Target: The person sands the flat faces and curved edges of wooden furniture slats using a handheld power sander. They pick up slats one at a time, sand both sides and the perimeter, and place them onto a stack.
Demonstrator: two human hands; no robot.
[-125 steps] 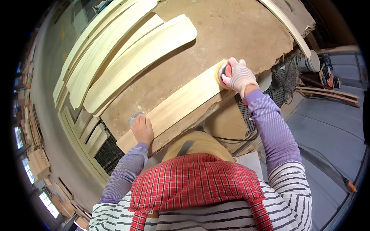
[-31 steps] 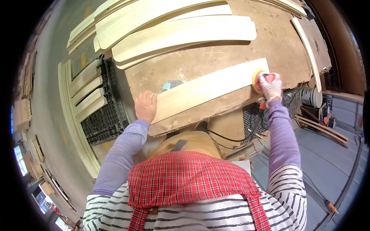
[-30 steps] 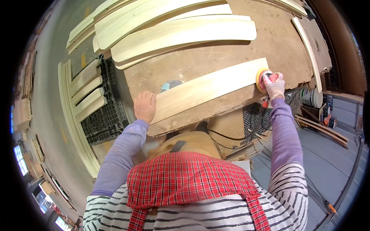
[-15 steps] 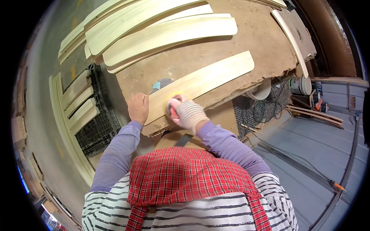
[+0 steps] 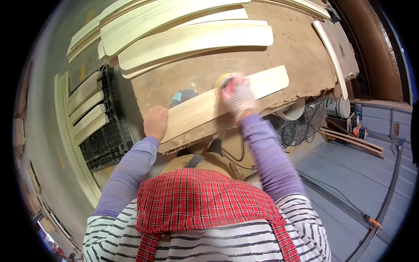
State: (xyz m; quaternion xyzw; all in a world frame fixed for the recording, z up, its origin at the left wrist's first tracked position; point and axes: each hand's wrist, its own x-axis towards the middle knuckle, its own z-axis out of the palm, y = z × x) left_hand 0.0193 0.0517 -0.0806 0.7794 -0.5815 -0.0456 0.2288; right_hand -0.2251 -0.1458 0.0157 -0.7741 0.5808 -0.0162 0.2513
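Observation:
A pale wooden board point(image 5: 192, 114) with rounded corners lies slanting across the near part of the worktable. My bare left hand point(image 5: 156, 123) presses on its left end, fingers curled over the edge. My right hand point(image 5: 239, 97), in a whitish striped glove with pink fingers, is closed round a round yellow-edged sanding pad point(image 5: 221, 83). The pad rests on the board right of its middle; motion blurs hand and pad, and the palm hides most of the pad. Behind the board, near my left hand, lies a dark round piece with a teal patch point(image 5: 183, 97).
Stacked pale boards point(image 5: 196, 38) cover the table's far left. A narrow board point(image 5: 330, 59) lies along its right side. The brown tabletop point(image 5: 288, 48) has a ragged near edge. Left stands a black crate point(image 5: 107, 146) with short wooden pieces; right, a white bucket point(image 5: 337, 107) and netting.
My right hand has slid the pad along the board, away and to the right. My left hand stays at the board's left end. The view has shifted slightly.

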